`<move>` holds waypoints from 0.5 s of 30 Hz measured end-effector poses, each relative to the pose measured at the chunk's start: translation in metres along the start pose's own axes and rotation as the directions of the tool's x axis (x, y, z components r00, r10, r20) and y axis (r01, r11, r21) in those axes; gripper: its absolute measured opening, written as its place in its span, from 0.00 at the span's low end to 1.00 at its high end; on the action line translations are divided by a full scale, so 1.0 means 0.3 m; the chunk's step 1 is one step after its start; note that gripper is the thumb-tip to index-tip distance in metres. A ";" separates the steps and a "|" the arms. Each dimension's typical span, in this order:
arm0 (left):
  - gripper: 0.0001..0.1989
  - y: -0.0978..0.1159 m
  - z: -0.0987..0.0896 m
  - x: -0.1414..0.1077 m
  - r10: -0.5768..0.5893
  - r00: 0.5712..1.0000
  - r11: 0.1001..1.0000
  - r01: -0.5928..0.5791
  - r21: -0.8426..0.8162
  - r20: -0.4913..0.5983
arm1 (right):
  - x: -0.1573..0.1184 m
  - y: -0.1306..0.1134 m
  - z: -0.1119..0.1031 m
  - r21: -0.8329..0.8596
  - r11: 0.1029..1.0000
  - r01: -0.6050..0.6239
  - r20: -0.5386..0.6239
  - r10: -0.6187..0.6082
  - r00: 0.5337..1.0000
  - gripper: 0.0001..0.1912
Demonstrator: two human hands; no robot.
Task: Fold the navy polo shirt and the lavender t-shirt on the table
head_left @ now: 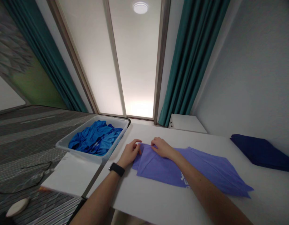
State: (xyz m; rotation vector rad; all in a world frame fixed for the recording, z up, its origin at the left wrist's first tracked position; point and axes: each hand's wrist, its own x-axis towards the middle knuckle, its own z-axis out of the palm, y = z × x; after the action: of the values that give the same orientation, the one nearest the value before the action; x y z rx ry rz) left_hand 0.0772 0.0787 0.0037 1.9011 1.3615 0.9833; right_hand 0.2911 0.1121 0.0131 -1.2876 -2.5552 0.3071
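Note:
A purple cloth garment [163, 170] with a small white print lies spread lengthwise on the white table [139, 200], its left part folded in layers. My left hand [131, 152], below which a black watch sits on the wrist, is at the garment's upper left corner, fingers curved and apart, the fingertips near the edge. My right hand [161, 147] pinches the garment's top edge a little to the right, with the forearm crossing over the cloth.
A translucent bin [62, 143] of crumpled blue cloth [97, 137] stands left of the table on a white surface [71, 175]. Dark blue folded cloth [261, 151] lies at the table's right. Beyond the table is a white cabinet [188, 123].

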 end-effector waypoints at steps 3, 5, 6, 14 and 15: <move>0.15 0.000 0.002 0.000 0.011 0.998 1.000 -0.012 0.022 0.058 | 0.003 0.012 0.006 0.082 0.997 0.011 -0.044 -0.008 0.999 0.07; 0.14 -0.001 0.003 0.000 0.022 0.996 0.999 -0.027 0.047 0.085 | 0.001 0.025 0.008 0.131 0.991 0.010 -0.068 -0.001 0.998 0.07; 0.14 -0.001 0.003 -0.001 0.024 0.995 0.998 -0.029 0.056 0.093 | 0.001 0.032 0.008 0.146 0.989 0.005 -0.073 0.005 0.997 0.07; 0.12 0.013 0.000 -0.018 0.079 0.990 0.983 -0.097 0.157 0.120 | 0.000 0.053 -0.011 0.067 0.993 -0.093 -0.079 0.098 0.992 0.09; 0.12 0.021 0.002 -0.024 0.098 0.988 0.973 -0.120 0.197 0.117 | -0.001 0.054 -0.007 0.031 0.993 -0.116 -0.067 0.118 0.991 0.09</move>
State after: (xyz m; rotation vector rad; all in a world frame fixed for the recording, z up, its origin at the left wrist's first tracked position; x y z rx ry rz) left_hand 0.0795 0.0699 0.0070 2.1687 1.3510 0.8051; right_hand 0.3041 0.1214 0.0103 -1.4154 -2.4153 0.3138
